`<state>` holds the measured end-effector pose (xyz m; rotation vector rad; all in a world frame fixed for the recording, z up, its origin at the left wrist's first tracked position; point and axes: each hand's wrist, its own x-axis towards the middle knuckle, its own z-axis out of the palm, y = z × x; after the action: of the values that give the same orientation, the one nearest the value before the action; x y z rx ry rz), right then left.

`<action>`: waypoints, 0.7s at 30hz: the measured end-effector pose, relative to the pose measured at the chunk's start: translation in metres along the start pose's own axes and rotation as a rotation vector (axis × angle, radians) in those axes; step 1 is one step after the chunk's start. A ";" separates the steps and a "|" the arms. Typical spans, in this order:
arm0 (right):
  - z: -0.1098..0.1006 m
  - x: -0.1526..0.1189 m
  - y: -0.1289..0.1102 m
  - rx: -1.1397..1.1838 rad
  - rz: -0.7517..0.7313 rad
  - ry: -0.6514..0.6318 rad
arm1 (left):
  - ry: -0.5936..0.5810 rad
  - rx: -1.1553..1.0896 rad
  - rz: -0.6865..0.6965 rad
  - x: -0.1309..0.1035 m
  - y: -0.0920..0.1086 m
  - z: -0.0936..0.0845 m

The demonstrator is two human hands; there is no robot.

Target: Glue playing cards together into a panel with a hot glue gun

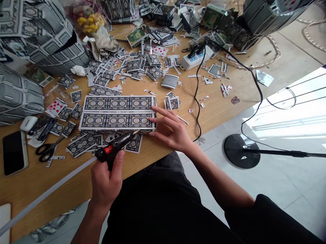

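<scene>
My left hand [106, 179] is closed around the handle of a black hot glue gun [117, 144]. A long white glue stick [54, 189] runs out of the gun's back toward the lower left. The nozzle points right, at the near edge of a box-like panel [117, 112] made of patterned playing cards in two rows; whether it touches cannot be told. My right hand [171, 129] rests at the panel's right end, its fingers stretched and apart, with fingertips against the cards. Loose cards [82, 144] lie under and beside the panel's near edge.
Card-covered baskets [11, 90] crowd the left. Scissors [48, 150] and a phone [15, 153] lie on the left. Card scraps [132, 65] are heaped behind the panel. A power strip [196, 58] trails a black cable [197, 109] past my right hand. A round stand base [241, 152] is on the floor.
</scene>
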<state>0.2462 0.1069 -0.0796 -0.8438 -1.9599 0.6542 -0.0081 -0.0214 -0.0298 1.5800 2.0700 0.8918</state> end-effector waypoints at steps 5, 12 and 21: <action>-0.001 0.000 0.000 -0.014 0.030 -0.022 | 0.014 0.022 -0.006 -0.001 -0.001 -0.002; -0.001 0.000 0.000 0.002 0.039 -0.020 | 0.034 0.040 0.000 -0.001 -0.001 -0.003; 0.001 0.000 0.000 0.003 0.011 0.004 | -0.056 -0.135 -0.097 0.001 -0.003 -0.006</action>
<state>0.2457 0.1071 -0.0804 -0.8542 -1.9511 0.6612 -0.0140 -0.0227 -0.0277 1.4071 1.9853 0.9219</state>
